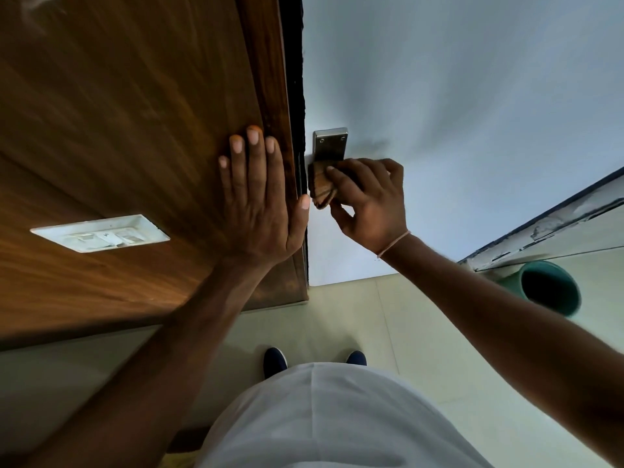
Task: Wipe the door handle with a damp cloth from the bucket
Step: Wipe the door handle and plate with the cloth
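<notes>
A steel door handle plate (pixel 330 142) is fixed to the white door (pixel 456 96). Just below the plate my right hand (pixel 368 204) is closed around a folded brown cloth (pixel 320 184) and presses it against the handle, whose lever is hidden under cloth and fingers. My left hand (pixel 260 201) lies flat with fingers spread on the brown wooden frame (pixel 135 113), beside the door's edge. A green bucket (pixel 548 287) stands on the floor at the right, partly behind my right forearm.
A white switch plate (pixel 101 234) sits on the wooden panel at the left. Pale floor tiles (pixel 354 319) lie below, with my two dark shoes (pixel 275 361) close to the door. A wall skirting (pixel 557 228) runs along the right.
</notes>
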